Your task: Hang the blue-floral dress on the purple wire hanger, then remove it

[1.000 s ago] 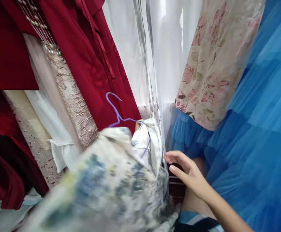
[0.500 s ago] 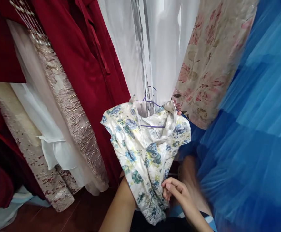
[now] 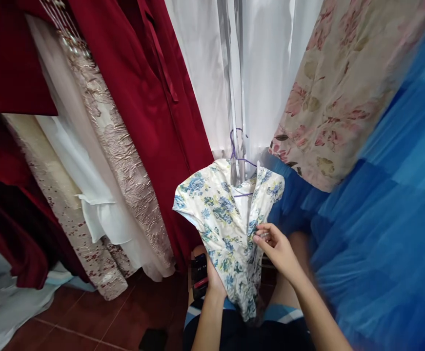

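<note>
A short-sleeved white floral blouse (image 3: 219,209) with blue flowers is on a purple wire hanger (image 3: 233,144), in front of me and above my lap. Its V-neck faces up and the lower part is bunched. The hanger's hook shows at the top and seems to be hooked on nothing. My left hand (image 3: 215,280) supports the blouse from its left side, fingers hidden behind the cloth. At the front opening, my right hand (image 3: 276,246) has bent fingers, with thumb and fingertips closed at the cloth's edge.
Long garments hang around: a dark red dress (image 3: 146,117), white cloth (image 3: 271,73), a pink-flowered dress (image 3: 329,107) and blue tulle (image 3: 380,234). A dark device with lit digits (image 3: 199,270) is by my left leg. Red-brown tiles (image 3: 95,317) form the floor.
The view has shifted left. The blouse has straightened and its neckline lies flatter. My right hand has moved up from the lower side to the front opening; more of my left hand shows.
</note>
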Demonstrator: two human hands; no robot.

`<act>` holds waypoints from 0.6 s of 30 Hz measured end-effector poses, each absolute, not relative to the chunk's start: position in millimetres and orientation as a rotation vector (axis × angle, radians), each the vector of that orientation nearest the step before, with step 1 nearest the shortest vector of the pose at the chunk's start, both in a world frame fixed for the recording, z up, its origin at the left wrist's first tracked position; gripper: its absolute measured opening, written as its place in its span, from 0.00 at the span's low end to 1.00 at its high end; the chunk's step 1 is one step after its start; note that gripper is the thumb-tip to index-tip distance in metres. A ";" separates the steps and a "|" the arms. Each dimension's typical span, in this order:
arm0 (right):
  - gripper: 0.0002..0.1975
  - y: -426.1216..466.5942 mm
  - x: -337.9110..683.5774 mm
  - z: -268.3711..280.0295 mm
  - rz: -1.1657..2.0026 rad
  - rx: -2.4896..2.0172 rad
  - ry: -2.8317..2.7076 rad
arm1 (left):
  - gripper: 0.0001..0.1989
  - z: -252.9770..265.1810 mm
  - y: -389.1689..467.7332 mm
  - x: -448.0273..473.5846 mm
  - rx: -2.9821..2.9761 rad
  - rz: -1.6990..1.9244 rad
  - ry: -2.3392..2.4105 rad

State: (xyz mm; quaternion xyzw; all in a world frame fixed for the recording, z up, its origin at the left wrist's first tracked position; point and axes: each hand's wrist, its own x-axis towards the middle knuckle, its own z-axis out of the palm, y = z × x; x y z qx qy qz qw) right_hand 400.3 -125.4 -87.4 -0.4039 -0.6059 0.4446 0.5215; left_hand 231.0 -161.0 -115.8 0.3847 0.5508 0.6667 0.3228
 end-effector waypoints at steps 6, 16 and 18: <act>0.16 -114.9 372.8 -104.7 1.032 -1.047 -1.586 | 0.33 -150.7 -174.2 227.5 0.882 1.593 1.158; 0.16 -118.4 373.1 -108.9 1.073 -1.126 -1.529 | 0.29 -149.9 -170.3 232.5 0.941 1.576 1.168; 0.17 -119.0 374.0 -111.6 1.064 -1.129 -1.554 | 0.27 -151.4 -170.4 234.0 0.928 1.576 1.175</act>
